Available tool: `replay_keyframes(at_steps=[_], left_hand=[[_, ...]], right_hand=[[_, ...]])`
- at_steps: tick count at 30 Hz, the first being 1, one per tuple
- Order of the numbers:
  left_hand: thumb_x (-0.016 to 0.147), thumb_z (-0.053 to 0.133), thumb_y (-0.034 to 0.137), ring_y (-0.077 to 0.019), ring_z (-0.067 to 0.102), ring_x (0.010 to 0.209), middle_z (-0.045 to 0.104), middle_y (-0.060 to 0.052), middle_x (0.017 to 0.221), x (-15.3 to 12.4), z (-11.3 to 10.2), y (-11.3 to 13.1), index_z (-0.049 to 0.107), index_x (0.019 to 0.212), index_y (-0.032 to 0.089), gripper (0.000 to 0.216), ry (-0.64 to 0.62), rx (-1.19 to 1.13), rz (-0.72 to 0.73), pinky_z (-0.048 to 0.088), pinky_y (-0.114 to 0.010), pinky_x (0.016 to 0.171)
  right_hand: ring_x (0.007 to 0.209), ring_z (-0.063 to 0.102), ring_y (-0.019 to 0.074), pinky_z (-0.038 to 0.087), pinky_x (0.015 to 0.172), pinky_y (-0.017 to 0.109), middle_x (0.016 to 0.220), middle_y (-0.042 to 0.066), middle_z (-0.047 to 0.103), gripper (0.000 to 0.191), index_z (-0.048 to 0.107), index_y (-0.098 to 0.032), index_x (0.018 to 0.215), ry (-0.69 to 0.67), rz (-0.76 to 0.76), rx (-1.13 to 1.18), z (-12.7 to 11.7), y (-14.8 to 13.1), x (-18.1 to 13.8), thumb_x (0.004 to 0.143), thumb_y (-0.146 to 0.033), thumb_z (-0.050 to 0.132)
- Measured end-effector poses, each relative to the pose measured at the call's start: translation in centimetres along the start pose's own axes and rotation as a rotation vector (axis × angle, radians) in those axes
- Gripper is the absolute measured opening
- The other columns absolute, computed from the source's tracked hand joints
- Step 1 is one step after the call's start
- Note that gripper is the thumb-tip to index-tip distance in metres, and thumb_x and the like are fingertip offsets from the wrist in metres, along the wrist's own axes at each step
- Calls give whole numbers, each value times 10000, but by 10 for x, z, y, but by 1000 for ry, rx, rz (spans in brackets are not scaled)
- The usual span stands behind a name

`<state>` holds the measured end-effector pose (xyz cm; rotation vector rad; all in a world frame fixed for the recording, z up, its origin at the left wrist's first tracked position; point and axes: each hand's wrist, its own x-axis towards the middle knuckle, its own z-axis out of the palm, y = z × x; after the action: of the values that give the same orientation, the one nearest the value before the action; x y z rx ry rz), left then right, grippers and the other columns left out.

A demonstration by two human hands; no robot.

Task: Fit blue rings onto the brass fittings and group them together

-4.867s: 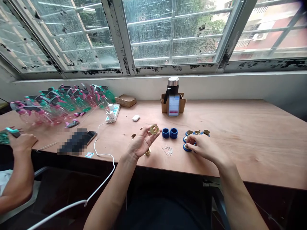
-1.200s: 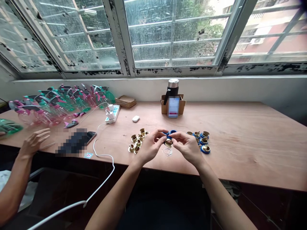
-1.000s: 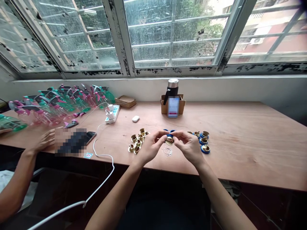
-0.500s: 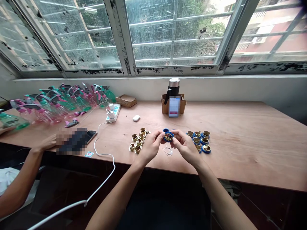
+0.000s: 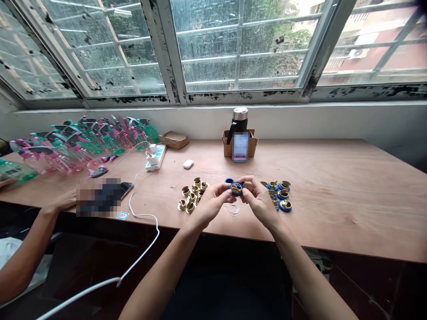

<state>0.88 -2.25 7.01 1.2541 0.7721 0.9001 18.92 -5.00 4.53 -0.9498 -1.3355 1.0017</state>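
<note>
Fingertips closed on either side, the left hand [image 5: 213,201] and right hand [image 5: 258,200] are pinching a round gold metal fitting [image 5: 236,190] inside a blue ring [image 5: 237,194] over the brown wooden table [image 5: 333,191]. Blue-ringed gold fittings [image 5: 283,194], seemingly done, are standing rightward; bare gold cups [image 5: 190,207] are apparently waiting leftward.

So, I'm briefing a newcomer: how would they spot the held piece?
Start at the wooden table below the windows. Toward its front edge, the left hand and right hand hold a round blue-and-gold piece. Similar pieces to the right rest on the table; only this one is between fingers.
</note>
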Motion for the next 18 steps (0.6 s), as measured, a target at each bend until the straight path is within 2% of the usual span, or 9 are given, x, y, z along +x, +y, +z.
replay_keyframes(at_steps=[6,14,18], left_hand=[[842,856,368,-149,640,796,788,-104,974,0,-3,4,816,1091,117,356,27,22,38,497,-296,810],[868,826,356,-139,611,792,757,-81,945,-2,-3,4,814,1091,124,321,25,20,56,475,-285,786],[905,788,451,-149,636,821,747,-86,952,-1,-4,1,792,1026,120,352,22,-32,29,494,-289,806]], right_hand=[[734,581,160,466,675,309,920,20,705,259,546,-241,1245,-107,-10,20,3,2,-1,992,-270,592],[732,559,163,476,686,323,893,21,695,274,573,-244,1235,-93,-2,80,1,-4,-2,994,-332,669],[749,569,166,481,701,328,900,20,691,270,575,-250,1233,-113,-4,90,1,-3,-3,1002,-345,677]])
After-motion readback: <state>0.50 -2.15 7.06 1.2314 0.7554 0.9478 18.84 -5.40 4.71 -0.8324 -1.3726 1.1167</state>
